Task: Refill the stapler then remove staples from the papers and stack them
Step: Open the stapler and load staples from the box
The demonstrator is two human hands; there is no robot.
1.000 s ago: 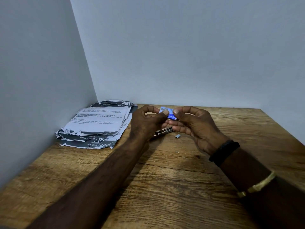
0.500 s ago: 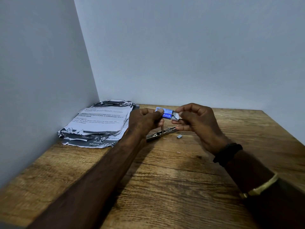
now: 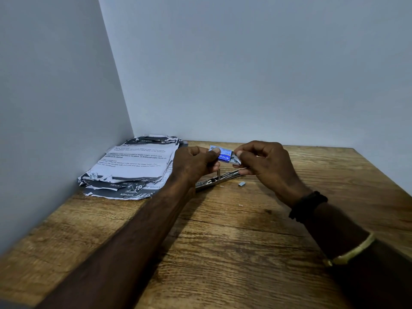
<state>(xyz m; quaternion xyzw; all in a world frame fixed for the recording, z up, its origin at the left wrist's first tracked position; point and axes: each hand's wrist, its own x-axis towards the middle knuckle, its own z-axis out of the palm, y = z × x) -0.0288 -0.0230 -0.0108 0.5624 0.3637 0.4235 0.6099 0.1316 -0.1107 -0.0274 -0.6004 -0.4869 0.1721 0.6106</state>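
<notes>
Both hands are working above the middle of the tabletop (image 3: 223,253). The left hand (image 3: 194,163) is pinching the small blue staple box (image 3: 224,155) at its left end, while the right hand (image 3: 265,166) is gripping the box's open right end. The stapler (image 3: 219,180) is lying opened flat on the tabletop just beneath them, and the papers (image 3: 133,166) are sitting at the far left by the wall. A loose strip of staples (image 3: 242,184) is lying just right of the stapler. Pulling too hard is likely to spill or break staple strips from the box.
</notes>
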